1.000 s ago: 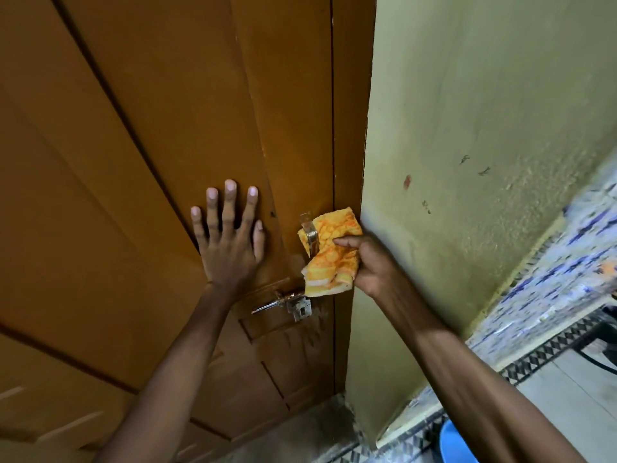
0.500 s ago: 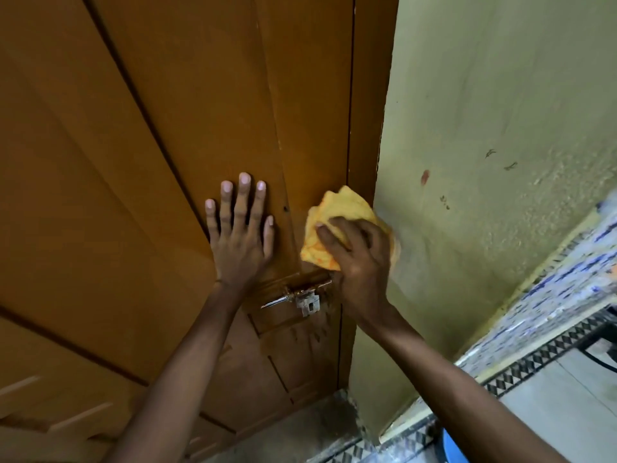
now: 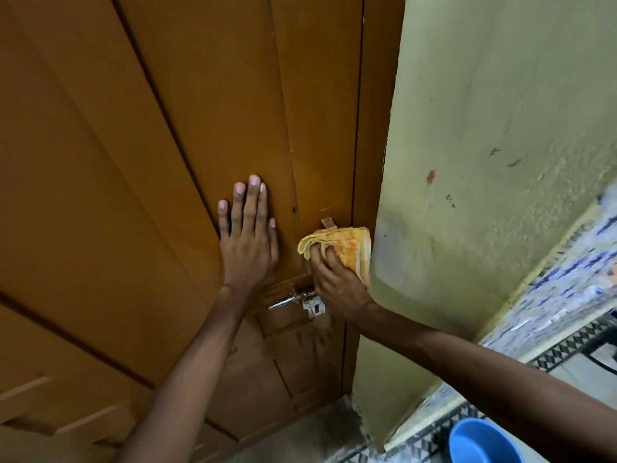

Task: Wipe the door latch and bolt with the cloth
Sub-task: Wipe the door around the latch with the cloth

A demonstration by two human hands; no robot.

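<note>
My right hand grips a folded orange and yellow cloth and presses it on the brown door near its right edge. The cloth covers the upper latch; only the latch's metal tip sticks out above the cloth. Below my right hand, a silver bolt with a hasp is fixed across the door. My left hand lies flat on the door, fingers spread and pointing up, just left of the cloth.
A pale green wall juts out right of the door frame. A blue bowl sits on the floor at the bottom right, beside a patterned tile border.
My right hand and the cloth slid down the door edge, baring the latch's tip. A second ago the cloth hung beside the exposed latch. My left hand stayed flat on the door.
</note>
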